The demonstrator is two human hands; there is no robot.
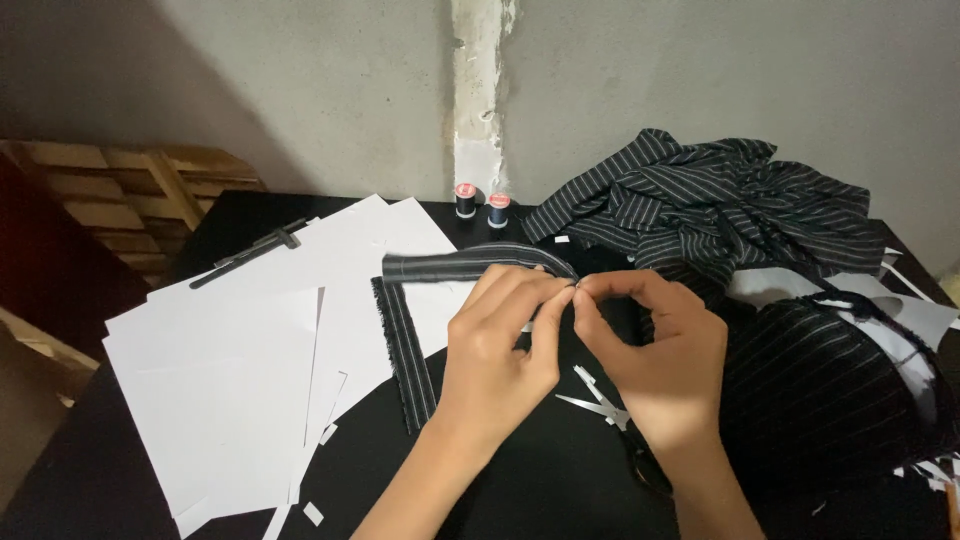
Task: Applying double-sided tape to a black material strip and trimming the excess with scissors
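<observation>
Head view, looking down at your two hands over a black desk point(120, 470). At the far left, wooden slats point(130, 190) are leaning by the grey wall. Moving right, white paper sheets point(240, 370) are overlapping across the desk's left half, with a dark ruler-like bar point(250, 252) lying near their upper edge and small paper scraps beside their lower edge. Next comes a folded strip of dark pinstriped fabric point(440, 265): one part is running across the paper toward your hands, another part is hanging down along the paper's edge. Your left hand point(495, 350) is sitting at the centre, its grip pressed together, thumb and fingers pinching the strip's right end. Your right hand point(655, 345) is meeting it, fingertips touching your left fingertips, its grip also pinching that same end of the strip. Behind the hands, two thread spools point(482, 202) are standing upright near the wall. Scissors point(600, 400) are lying on the desk just below and between your hands, blades parted. To the right, a heap of matching pinstriped cloth point(720, 200) is spreading over the desk, and more dark striped cloth point(830, 390) is lying at the lower right.
</observation>
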